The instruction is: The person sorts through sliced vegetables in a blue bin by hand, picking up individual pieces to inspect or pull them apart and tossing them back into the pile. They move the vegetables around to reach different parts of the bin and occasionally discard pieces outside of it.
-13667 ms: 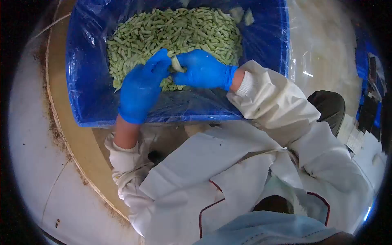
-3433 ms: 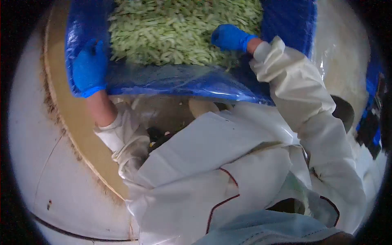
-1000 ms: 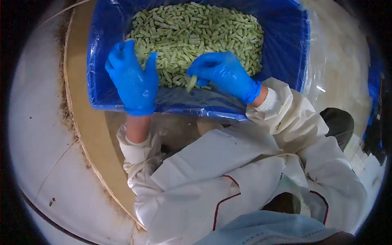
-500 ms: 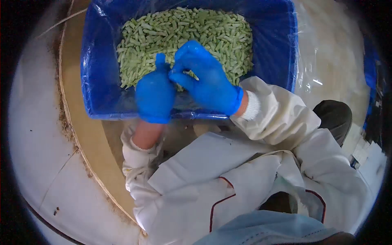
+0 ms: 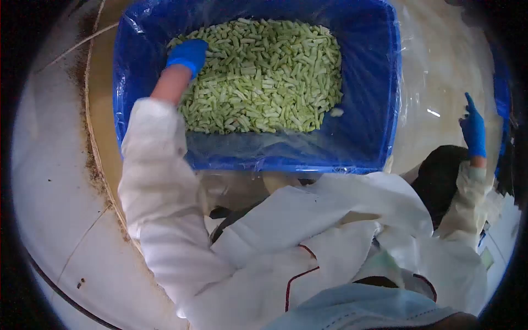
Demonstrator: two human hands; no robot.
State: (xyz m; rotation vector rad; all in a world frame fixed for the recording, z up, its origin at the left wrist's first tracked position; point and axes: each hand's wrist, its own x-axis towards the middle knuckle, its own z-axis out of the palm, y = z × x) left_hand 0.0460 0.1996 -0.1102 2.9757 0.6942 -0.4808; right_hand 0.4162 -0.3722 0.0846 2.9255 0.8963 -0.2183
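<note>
Short, pale green cut vegetable pieces [image 5: 264,82], like chopped bean pods, lie heaped in a blue crate [image 5: 324,165] with a clear plastic liner. My left hand [image 5: 188,54], in a blue glove, reaches to the far left side of the heap and touches the pieces there; its fingertips are hidden. Well to the right of the crate, my gloved right hand [image 5: 473,131] is held out near clear plastic sheeting [image 5: 434,71], one finger stretched up and nothing visible in it.
A tan band [image 5: 104,110] with a dirty, crumb-strewn edge runs left of the crate, beside the pale floor [image 5: 49,165]. One pale loose piece [image 5: 336,112] sits at the heap's right edge. A dark-clothed knee [image 5: 440,176] shows at right.
Both hands were together over the crate's near side. Now they are apart: the left has gone to the heap's far left, the right out past the crate's right side.
</note>
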